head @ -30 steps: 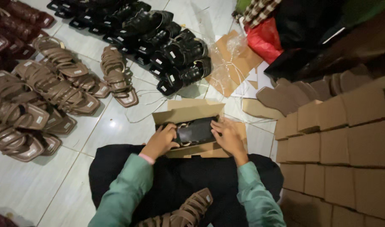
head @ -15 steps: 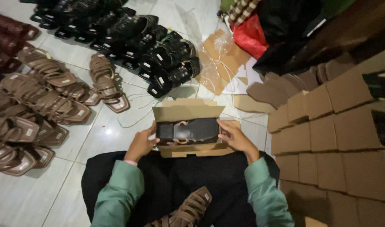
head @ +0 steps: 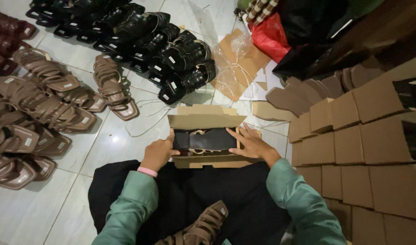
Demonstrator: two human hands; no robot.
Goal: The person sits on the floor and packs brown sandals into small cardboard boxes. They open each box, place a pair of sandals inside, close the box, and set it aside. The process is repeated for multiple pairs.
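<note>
An open brown cardboard shoe box lies on the tiled floor just past my knees, its lid flap standing up at the far side. A black sandal lies lengthwise inside it. My left hand curls around the box's left end and touches the sandal's tip. My right hand rests with fingers spread on the right end of the box and the sandal. A brown strappy sandal lies on the black cloth over my lap.
Brown sandals lie in rows on the left and black sandals at the top. Stacked closed cardboard boxes rise on the right. Flat cardboard, clear plastic and a red bag lie beyond the box.
The black sandal has settled lower into the box. Both hands slid outward to the box's ends, and my right hand's fingers have spread.
</note>
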